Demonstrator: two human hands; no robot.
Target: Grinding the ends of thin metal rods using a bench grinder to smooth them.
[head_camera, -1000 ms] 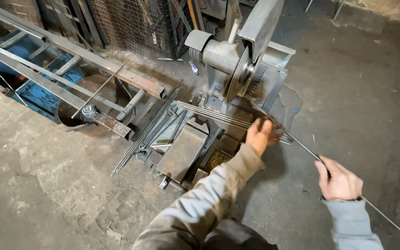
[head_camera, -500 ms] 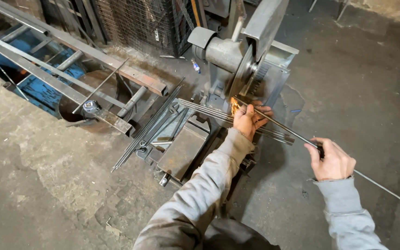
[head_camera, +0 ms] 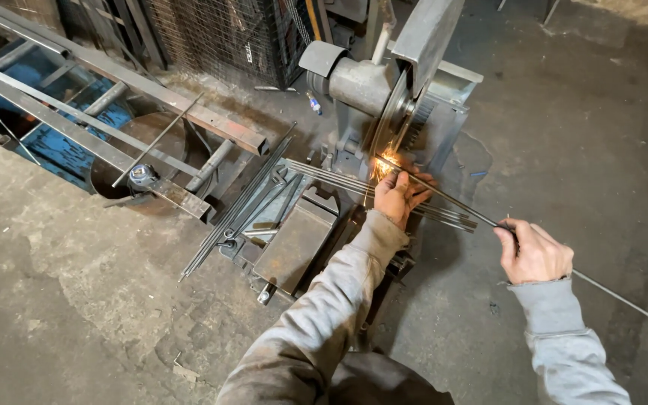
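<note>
Thin rod point(head_camera: 455, 201) runs from right hand point(head_camera: 535, 253), clenched on it, up-left past left hand point(head_camera: 397, 196), also gripping, to grinding wheel point(head_camera: 390, 118).

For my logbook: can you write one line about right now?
left hand: steadies thin rod | right hand: grips rod | rod tip: sparks at grinding wheel

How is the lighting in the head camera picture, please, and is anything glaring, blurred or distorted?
Head view: dim, even workshop light with soft shadows; the only glare is the orange sparks where the thin rod meets the grinding wheel; left hand and right hand look fairly sharp; the wide lens bends the long steel bars toward the edges.
</note>
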